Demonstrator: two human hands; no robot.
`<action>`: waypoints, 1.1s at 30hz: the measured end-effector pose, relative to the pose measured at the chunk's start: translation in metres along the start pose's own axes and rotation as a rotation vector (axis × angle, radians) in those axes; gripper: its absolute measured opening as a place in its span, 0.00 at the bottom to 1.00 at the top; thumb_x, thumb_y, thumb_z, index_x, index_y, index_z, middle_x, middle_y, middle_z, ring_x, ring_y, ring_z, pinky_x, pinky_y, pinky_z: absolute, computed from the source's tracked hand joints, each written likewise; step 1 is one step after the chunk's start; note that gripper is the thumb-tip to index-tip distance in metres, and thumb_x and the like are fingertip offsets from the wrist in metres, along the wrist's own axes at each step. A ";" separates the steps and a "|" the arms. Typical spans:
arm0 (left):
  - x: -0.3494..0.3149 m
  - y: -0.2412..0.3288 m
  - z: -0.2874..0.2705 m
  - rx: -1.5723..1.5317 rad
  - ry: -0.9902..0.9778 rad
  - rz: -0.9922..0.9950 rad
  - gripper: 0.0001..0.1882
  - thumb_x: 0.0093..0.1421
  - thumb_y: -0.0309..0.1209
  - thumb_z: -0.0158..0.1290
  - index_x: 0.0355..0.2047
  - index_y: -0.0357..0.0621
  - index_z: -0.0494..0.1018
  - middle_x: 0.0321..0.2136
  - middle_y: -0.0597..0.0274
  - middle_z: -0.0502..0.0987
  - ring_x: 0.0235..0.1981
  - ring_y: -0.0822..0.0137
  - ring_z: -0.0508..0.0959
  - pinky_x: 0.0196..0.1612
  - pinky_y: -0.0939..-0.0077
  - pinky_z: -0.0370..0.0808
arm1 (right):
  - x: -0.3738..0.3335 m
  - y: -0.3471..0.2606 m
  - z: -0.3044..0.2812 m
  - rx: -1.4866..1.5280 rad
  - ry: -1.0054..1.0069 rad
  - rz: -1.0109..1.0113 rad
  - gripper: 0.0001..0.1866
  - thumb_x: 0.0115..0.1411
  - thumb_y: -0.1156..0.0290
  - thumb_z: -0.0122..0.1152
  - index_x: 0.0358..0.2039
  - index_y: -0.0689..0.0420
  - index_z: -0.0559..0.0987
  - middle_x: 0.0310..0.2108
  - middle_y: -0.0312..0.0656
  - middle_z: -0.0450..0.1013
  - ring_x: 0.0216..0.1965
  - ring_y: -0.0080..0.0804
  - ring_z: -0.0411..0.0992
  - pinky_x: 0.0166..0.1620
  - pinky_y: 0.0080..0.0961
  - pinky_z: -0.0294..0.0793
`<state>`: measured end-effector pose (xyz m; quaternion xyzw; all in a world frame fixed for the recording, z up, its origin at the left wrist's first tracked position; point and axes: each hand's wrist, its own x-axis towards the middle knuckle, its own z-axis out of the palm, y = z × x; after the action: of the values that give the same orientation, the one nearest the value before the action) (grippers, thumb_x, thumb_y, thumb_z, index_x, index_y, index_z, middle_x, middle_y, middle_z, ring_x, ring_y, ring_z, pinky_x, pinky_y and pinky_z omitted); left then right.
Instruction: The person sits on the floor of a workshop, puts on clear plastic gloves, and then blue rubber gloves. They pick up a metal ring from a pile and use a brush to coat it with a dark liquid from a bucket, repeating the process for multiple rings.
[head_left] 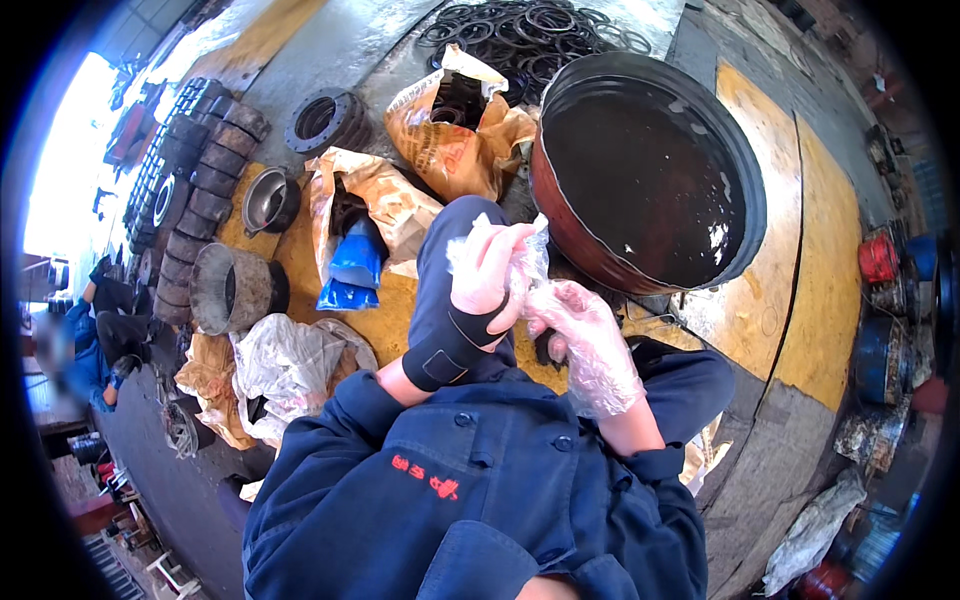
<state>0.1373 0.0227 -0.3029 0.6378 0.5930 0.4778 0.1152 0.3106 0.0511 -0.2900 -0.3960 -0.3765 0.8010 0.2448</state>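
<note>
Red lettering on navy jacket, left hand, right hand — grip pinching clear plastic, printed sack

Grey floor, partly covered by stained yellow boards. Far: heap of black rings. Far right: wide red-brown tub. Left of tub: two open paper sacks. Farther left: thick flanged rings, metal bowl, grey cylinder, rows of dark round parts. Nearer left: crumpled whitish plastic bag. Right: scattered cans, including red one.
</note>
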 end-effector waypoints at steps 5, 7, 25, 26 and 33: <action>-0.002 0.004 0.001 -0.054 -0.042 -0.002 0.32 0.48 0.17 0.56 0.58 0.37 0.70 0.51 0.48 0.72 0.53 0.50 0.74 0.59 0.63 0.71 | 0.022 0.021 -0.020 0.200 0.279 -0.127 0.05 0.66 0.72 0.66 0.40 0.57 0.80 0.37 0.36 0.80 0.36 0.22 0.79 0.34 0.20 0.81; -0.004 0.010 -0.003 -0.256 -0.101 -0.131 0.33 0.49 0.18 0.57 0.59 0.36 0.69 0.53 0.51 0.71 0.56 0.57 0.73 0.63 0.67 0.67 | 0.024 0.015 -0.024 0.173 0.378 -0.227 0.05 0.65 0.73 0.66 0.40 0.57 0.80 0.37 0.36 0.80 0.35 0.21 0.78 0.34 0.17 0.79; -0.006 0.002 -0.027 -0.141 0.027 -0.092 0.28 0.51 0.19 0.51 0.56 0.37 0.73 0.54 0.55 0.75 0.56 0.58 0.73 0.64 0.67 0.64 | 0.044 0.004 -0.014 -0.266 0.332 -0.385 0.07 0.64 0.73 0.66 0.38 0.62 0.79 0.26 0.31 0.74 0.25 0.15 0.69 0.29 0.17 0.72; -0.005 0.006 -0.029 -0.130 0.093 -0.070 0.27 0.50 0.20 0.54 0.54 0.37 0.74 0.52 0.52 0.76 0.56 0.53 0.73 0.63 0.63 0.65 | 0.047 0.004 -0.015 -0.266 0.336 -0.386 0.06 0.63 0.73 0.66 0.38 0.62 0.79 0.26 0.31 0.74 0.24 0.15 0.69 0.28 0.17 0.71; -0.008 0.052 -0.036 -0.199 -0.096 0.089 0.19 0.57 0.20 0.58 0.50 0.35 0.74 0.46 0.46 0.78 0.49 0.45 0.78 0.55 0.60 0.75 | 0.068 0.007 0.002 -0.600 0.371 -0.629 0.09 0.58 0.70 0.69 0.35 0.61 0.81 0.28 0.44 0.79 0.28 0.33 0.78 0.36 0.30 0.78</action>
<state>0.1455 -0.0134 -0.2510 0.6711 0.5076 0.5078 0.1849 0.2702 0.0931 -0.3251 -0.4523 -0.6430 0.4595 0.4132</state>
